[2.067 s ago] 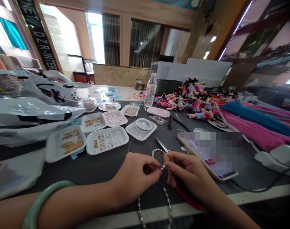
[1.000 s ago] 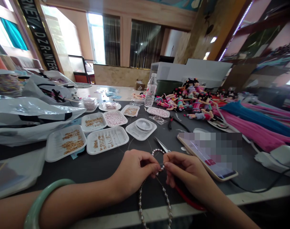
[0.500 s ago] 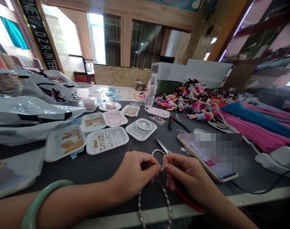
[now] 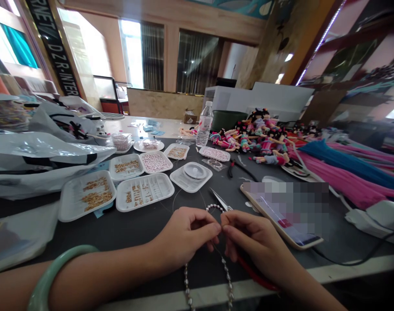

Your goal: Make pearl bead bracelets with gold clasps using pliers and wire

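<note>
In the head view my left hand [image 4: 192, 231] and my right hand [image 4: 253, 235] meet fingertip to fingertip over the front of the table. Both are pinched closed on a beaded string [image 4: 228, 277]; the exact spot they grip is hidden by the fingers. Part of it curves up behind the fingertips as a small arc of pale beads, while two beaded lengths hang down toward the table's front edge. Scissors [image 4: 220, 199] lie beneath my right hand, blades pointing away and one red handle showing below the palm.
White trays of gold findings [image 4: 98, 194] and pink beads [image 4: 156, 162] stand left and ahead. A spool [image 4: 194, 170] rests on another tray. Rightward are a phone [image 4: 281, 216] with its cable and black pliers [image 4: 230, 168]. Behind are a water bottle [image 4: 203, 125] and heaped dolls [image 4: 261, 134].
My fingertips have drawn closer together, covering the beads that showed between them. The hanging beaded lengths have shifted slightly. Trays and tools stay put.
</note>
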`<act>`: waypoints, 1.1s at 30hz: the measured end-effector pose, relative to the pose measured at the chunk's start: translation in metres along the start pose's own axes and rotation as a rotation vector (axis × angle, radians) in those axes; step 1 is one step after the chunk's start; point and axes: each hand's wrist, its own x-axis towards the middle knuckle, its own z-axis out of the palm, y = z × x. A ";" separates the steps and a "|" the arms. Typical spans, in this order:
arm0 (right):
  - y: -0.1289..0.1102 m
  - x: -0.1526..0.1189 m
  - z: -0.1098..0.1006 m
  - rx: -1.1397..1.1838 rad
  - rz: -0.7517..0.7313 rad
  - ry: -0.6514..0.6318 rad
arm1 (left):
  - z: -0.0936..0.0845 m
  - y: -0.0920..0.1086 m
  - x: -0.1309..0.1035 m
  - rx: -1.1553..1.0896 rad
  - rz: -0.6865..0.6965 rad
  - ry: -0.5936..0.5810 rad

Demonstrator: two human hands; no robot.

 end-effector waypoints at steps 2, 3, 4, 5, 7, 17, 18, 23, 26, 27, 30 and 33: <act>0.000 0.000 0.000 -0.007 -0.003 0.002 | 0.000 -0.001 0.000 -0.036 -0.011 -0.005; 0.001 0.000 0.000 -0.009 -0.005 0.001 | 0.000 -0.001 0.001 -0.051 -0.015 -0.008; 0.001 0.000 0.000 -0.009 -0.006 0.002 | 0.000 -0.002 0.001 -0.064 -0.017 -0.010; 0.001 0.001 0.000 -0.008 -0.007 0.002 | 0.000 -0.002 0.001 -0.072 -0.019 -0.014; 0.002 0.001 0.001 -0.004 -0.006 0.004 | 0.000 -0.003 0.001 -0.072 -0.022 -0.012; -0.001 0.001 0.002 -0.016 -0.024 0.027 | -0.002 0.000 0.001 0.122 0.023 0.020; -0.001 0.001 0.001 -0.030 -0.031 0.036 | -0.002 0.001 0.001 0.128 0.027 0.023; 0.000 0.001 0.001 0.024 -0.016 0.131 | -0.001 0.001 0.000 0.138 0.037 0.070; 0.000 0.001 0.001 0.054 0.017 0.205 | -0.002 0.001 0.001 0.121 0.028 0.087; -0.001 0.001 0.001 0.052 0.018 0.221 | -0.002 0.001 0.001 0.111 0.027 0.091; -0.001 0.001 0.000 0.048 0.000 0.245 | -0.002 0.001 0.002 0.085 0.028 0.098; -0.001 0.001 -0.001 0.030 -0.022 0.254 | -0.002 0.002 0.002 0.073 0.026 0.103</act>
